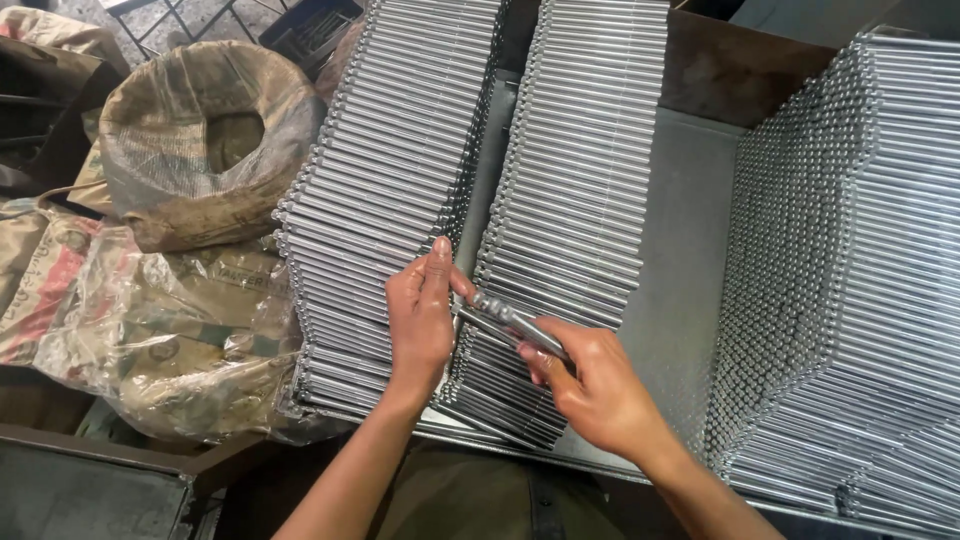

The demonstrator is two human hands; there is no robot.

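Observation:
Shiny grey metal rods lie stacked in neat rows on a metal tray (690, 250): a left stack (390, 170), a middle stack (580, 190) and a tall right stack (850, 270). My right hand (595, 385) grips a small bundle of rods (505, 318) over the near end of the middle stack. My left hand (420, 315) rests between the left and middle stacks, fingertips touching the end of that bundle and the left stack's edge.
Crumpled sacks and clear plastic bags (150, 320) lie to the left, with a rolled-open sack (205, 140) behind them. A dark box edge (90, 490) sits at the lower left. A brown board (730, 70) stands behind the tray.

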